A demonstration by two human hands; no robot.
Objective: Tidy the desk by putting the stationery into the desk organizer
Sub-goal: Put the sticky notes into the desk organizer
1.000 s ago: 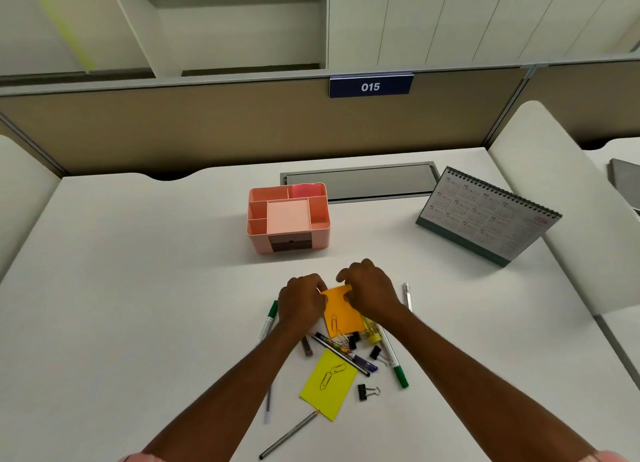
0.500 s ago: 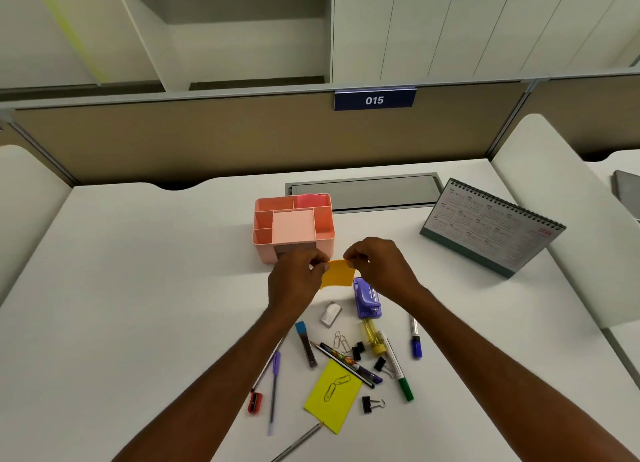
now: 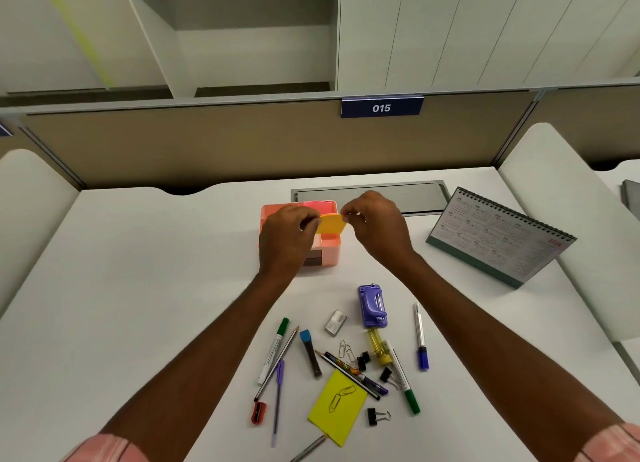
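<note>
Orange sticky pad [image 3: 331,224] is pinched at both ends now: one edge by the curled fingers of the left hand [image 3: 287,234], the other by the right hand [image 3: 375,226]. A second ago it was being picked out of the pile low on the desk [image 3: 138,288]. Since then it's been carried up and is held right over the pink desk organizer [image 3: 329,253], which compartment can't be told. So the carry looks pretty much done, with only the drop-in left. Plenty's still to be sorted though: the yellow note [image 3: 337,406], purple stapler [image 3: 372,305], green marker [image 3: 273,350] and binder clip [image 3: 375,416] are all left lying nearer the front.
</note>
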